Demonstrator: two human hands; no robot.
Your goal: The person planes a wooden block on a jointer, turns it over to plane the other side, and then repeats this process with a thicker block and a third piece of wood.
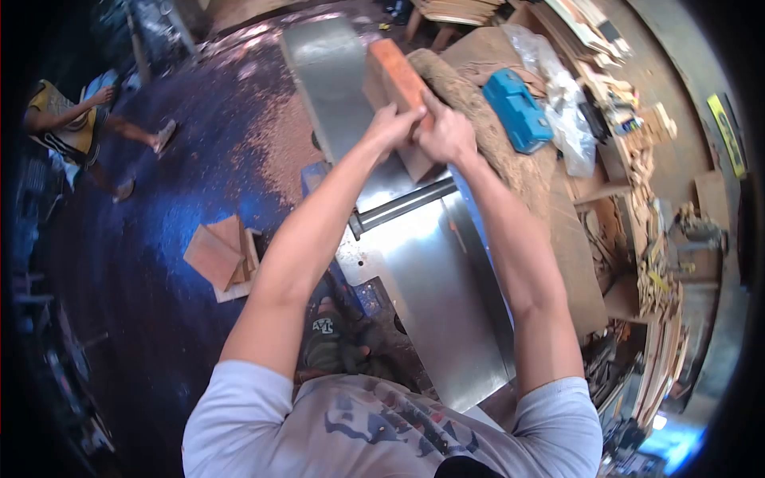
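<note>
A thick wooden board (396,70) with an orange-brown top edge stands on its narrow side over the far metal bed (323,60) of a machine. My left hand (392,127) is closed on the board's near left side. On its right side and top edge, my right hand (446,131) grips the same board, the fingers bent. Just nearer to me, a dark slot with a metal bar (406,205) crosses the machine. The near metal bed (438,295) reaches toward my body. What lies under the board is hidden.
Right of the machine are a sawdust-covered ledge (470,107), a blue case (516,110), plastic wrap (558,95) and stacked wood strips (661,350). Board pieces (215,256) lie on the floor at left, near scattered shavings (279,143). Another person (68,119) is at far left.
</note>
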